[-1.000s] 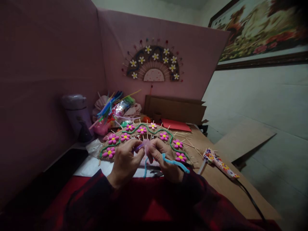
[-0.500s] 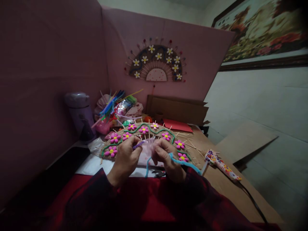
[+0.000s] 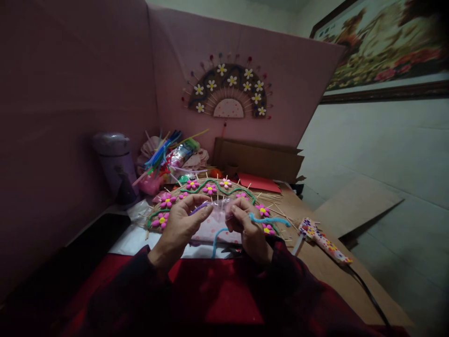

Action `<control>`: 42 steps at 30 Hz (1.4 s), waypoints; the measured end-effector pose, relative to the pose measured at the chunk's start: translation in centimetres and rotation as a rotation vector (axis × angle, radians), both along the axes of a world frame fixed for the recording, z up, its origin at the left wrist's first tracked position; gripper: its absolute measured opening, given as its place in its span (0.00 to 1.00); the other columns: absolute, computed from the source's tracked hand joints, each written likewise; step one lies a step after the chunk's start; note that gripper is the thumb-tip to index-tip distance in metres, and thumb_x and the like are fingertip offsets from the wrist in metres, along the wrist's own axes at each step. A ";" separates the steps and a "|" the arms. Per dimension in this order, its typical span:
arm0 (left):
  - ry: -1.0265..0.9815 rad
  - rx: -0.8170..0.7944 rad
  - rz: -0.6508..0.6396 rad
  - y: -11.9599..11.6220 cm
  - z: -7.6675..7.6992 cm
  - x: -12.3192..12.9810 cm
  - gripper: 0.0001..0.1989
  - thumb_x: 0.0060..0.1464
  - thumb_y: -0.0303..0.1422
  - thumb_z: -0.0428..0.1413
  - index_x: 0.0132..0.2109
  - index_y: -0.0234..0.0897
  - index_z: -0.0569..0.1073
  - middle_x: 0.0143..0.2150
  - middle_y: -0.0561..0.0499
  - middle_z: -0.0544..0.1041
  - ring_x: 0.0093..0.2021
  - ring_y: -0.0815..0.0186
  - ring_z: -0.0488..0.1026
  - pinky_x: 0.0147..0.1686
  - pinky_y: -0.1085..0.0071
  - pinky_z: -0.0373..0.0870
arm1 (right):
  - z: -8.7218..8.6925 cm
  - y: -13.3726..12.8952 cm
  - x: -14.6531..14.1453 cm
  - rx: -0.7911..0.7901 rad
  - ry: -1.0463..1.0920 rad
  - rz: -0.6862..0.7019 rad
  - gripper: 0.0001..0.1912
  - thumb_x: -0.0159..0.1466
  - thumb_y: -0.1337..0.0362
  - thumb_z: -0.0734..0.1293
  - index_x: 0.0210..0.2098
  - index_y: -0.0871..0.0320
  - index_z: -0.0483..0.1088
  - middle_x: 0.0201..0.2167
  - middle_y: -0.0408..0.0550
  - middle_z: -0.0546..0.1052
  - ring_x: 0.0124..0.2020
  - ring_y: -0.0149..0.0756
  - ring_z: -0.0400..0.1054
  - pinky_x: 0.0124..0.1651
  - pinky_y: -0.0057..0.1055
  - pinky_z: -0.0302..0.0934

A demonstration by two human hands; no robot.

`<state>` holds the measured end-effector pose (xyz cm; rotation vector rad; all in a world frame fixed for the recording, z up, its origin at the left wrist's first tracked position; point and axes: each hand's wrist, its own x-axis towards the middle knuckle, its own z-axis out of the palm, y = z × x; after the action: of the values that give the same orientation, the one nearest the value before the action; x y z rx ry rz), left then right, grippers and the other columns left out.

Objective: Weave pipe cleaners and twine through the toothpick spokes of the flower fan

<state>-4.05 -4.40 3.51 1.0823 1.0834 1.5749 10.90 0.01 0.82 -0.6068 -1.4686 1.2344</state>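
My left hand (image 3: 179, 230) is closed, pinching the edge of a thin clear plastic bag (image 3: 220, 209) between thumb and fingertips. A purple pipe cleaner (image 3: 198, 208) lies along those fingers. The opposite edge of the plastic is gripped by my right hand (image 3: 250, 230). A light blue pipe cleaner (image 3: 271, 220) sticks out of that hand to the right, and a bent blue length hangs below it. Behind and beneath both hands lies a twine-covered fan (image 3: 234, 193) with pink clay flowers, a green wavy trim and a dotted pink centre, partly hidden by the hands.
Dark-handled pliers or scissors (image 3: 231, 253) lie under my right hand. A flowered glue gun (image 3: 324, 243) rests on cardboard at the right. Behind stand pipe cleaners (image 3: 163, 152) in a pile, a purple bottle (image 3: 117, 171), red paper (image 3: 259, 182) and a finished fan (image 3: 210, 70) on the wall.
My hands have moved slightly apart, with the plastic spread between them. My left fingers have opened out somewhat, and the light blue pipe cleaner's right end has risen.
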 end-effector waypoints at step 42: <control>-0.313 -0.119 -0.266 0.1 0.2 -0.9 0.12 0.43 0.25 0.58 0.39 0.32 0.72 0.15 0.62 0.57 0.12 0.81 0.45 0.14 0.79 0.39 | 1.2 -0.7 -0.6 -0.197 0.095 0.121 0.16 0.60 0.52 0.66 0.27 0.58 0.63 0.15 0.40 0.70 0.11 0.21 0.50 0.16 0.22 0.36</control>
<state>-4.92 -4.31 3.73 0.8281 0.7767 1.3913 10.33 -0.73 2.03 -0.5882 -1.3299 1.4942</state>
